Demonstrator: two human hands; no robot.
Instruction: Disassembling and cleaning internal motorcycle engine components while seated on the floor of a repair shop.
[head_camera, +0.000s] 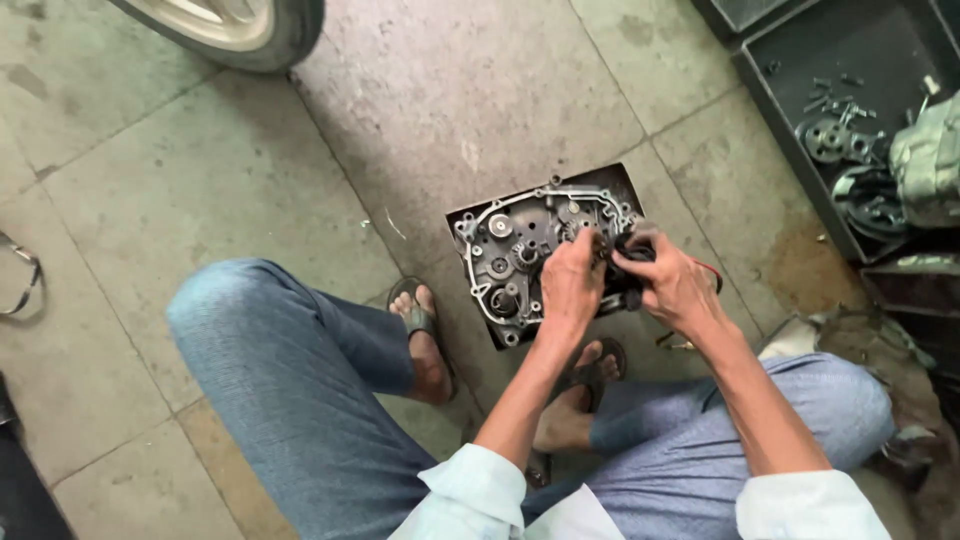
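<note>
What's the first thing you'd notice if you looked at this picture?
In the middle, an open engine case full of small gears lies on a dark mat on the concrete floor. The left hand and right hand meet over its right side around a dark part. At the top right, a black tray holds loose bolts and metal parts; a tyre shows at the top left.

Engine case (520, 262): cast metal, dull grey, greasy; paler bare-metal rim, gears inside slightly shinier. Black part (632, 262) in the hands (570, 282) looks like matt plastic or rubber, hard to tell. Floor (200, 170): rough concrete slabs, matt, oil-stained. Tray (790, 70): dark metal, matt, holding steel bolts and sprockets with a dull sheen. Jeans (290, 380): faded blue denim. Sandals (420, 320): dark, matt rubber. Tyre (285, 35): black rubber.
</note>
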